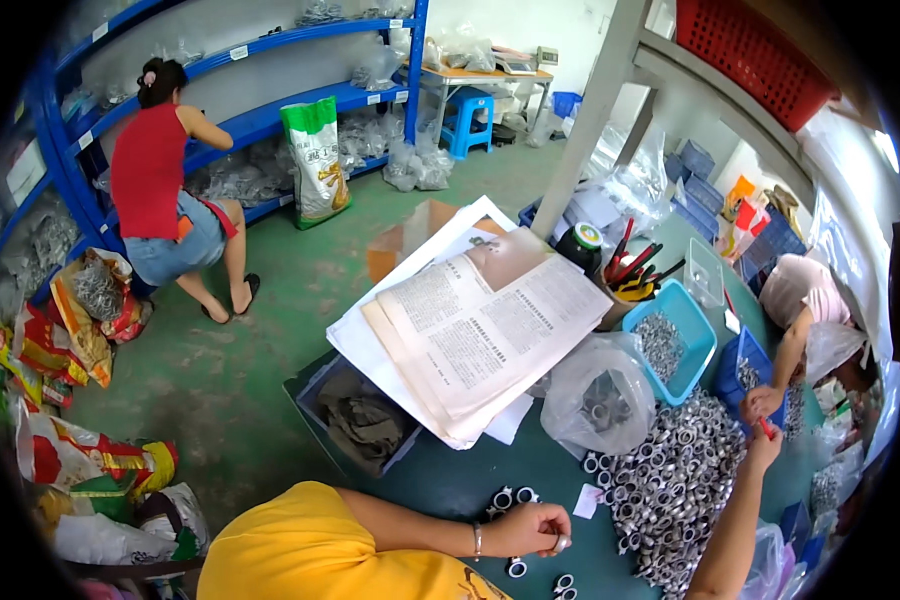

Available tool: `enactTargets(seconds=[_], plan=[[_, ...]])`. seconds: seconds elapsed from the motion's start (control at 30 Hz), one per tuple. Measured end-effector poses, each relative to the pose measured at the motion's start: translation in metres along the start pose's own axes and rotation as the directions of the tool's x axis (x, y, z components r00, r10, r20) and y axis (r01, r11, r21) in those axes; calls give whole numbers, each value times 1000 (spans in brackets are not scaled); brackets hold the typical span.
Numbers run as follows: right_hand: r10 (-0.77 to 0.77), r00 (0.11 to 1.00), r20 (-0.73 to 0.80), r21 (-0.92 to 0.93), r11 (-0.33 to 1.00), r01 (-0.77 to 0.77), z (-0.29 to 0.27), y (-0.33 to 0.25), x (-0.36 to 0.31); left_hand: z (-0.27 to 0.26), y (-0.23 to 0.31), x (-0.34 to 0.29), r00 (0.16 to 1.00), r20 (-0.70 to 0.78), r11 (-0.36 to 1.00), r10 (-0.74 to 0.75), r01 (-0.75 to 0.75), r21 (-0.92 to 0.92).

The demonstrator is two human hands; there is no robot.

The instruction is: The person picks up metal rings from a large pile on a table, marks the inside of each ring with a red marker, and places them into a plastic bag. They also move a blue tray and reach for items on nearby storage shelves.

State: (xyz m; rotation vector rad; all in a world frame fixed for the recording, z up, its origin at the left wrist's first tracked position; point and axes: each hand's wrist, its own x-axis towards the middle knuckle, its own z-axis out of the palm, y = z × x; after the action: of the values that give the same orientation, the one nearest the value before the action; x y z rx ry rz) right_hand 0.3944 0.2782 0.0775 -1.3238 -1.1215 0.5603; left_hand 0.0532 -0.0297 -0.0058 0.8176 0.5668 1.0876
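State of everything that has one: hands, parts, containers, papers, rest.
Left hand: fingers curled on small silvery piece
Right hand: at small red object; grip unclear
Silvery metal rings: heaped loose on green table
Clear plastic bag: open, metal pieces inside
Turquoise rectangular plastic tray: uncovered, holding small metal parts
Stacked printed papers: lying overlapped
Blue plastic crate: uncovered, dark cloth inside
Green and white sack: upright
Blue plastic stool: upright
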Motion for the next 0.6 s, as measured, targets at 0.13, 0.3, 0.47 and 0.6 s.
enactTargets(seconds=[0.13,0.3,0.47,0.6], plan=[[-5,998,-67,176,984,16,-19,-19,-29,1,-7,12,1000,-9,999,17,-16,40],[23,987,162,163,985,-50,21,-74,-173,-7,9,7,995,-94,992,29,-17,124],[38,988,149,137,989,-59,-21,-60,-275,5,17,7,992,-126,979,-7,33,203],[56,998,36,45,997,-58,-54,-36,-329,10,16,8,991,-133,981,8,18,193]])
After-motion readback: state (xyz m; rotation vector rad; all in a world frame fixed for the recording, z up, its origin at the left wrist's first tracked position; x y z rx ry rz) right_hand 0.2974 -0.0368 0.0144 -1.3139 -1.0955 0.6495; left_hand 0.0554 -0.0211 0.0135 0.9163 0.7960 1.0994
